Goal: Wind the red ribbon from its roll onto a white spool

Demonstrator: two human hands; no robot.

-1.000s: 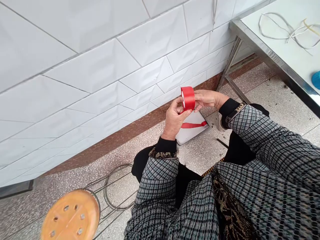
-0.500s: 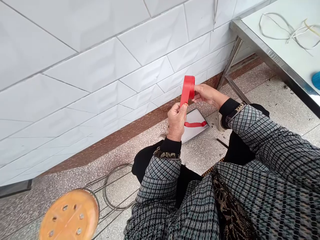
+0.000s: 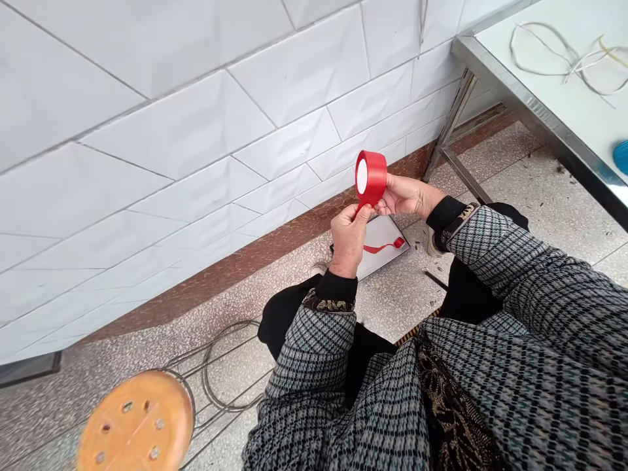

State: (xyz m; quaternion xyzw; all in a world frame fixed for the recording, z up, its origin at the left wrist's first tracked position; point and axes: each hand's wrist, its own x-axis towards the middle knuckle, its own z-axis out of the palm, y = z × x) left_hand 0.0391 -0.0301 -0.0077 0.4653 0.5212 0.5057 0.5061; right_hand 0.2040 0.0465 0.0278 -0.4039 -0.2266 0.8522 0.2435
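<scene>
1. The right hand (image 3: 407, 195) is closed around a red tape roll (image 3: 370, 176), fingers wrapped on its far side, holding it up in the air in front of the white tiled wall (image 3: 196, 131). The roll is turned so its pale round core faces the camera.
2. The left hand (image 3: 348, 239) sits just below the roll – thumb and forefinger pinched shut on the loose end of the tape where it leaves the roll's lower edge. The two hands are close together, nearly touching.
3. Below the hands, on the speckled floor (image 3: 540, 196), lies a flat white board (image 3: 383, 245) with a dark rim, close to the brown skirting at the wall's foot. A red strip (image 3: 385, 247) runs across it, one end curling up – whether it joins the tape in the hands cannot be told.
4. Both arms wear grey checked sleeves (image 3: 515, 275) with black cuffs.
5. Lower left stands a round orange stool seat (image 3: 137, 425) with holes in it, and a bent wire frame (image 3: 220, 366) lies on the floor beside it.
6. Upper right is a metal-edged desk (image 3: 530, 104) carrying loose pale cords (image 3: 559, 59) and, at the picture's edge, a blue thing (image 3: 621, 157) only partly seen.
</scene>
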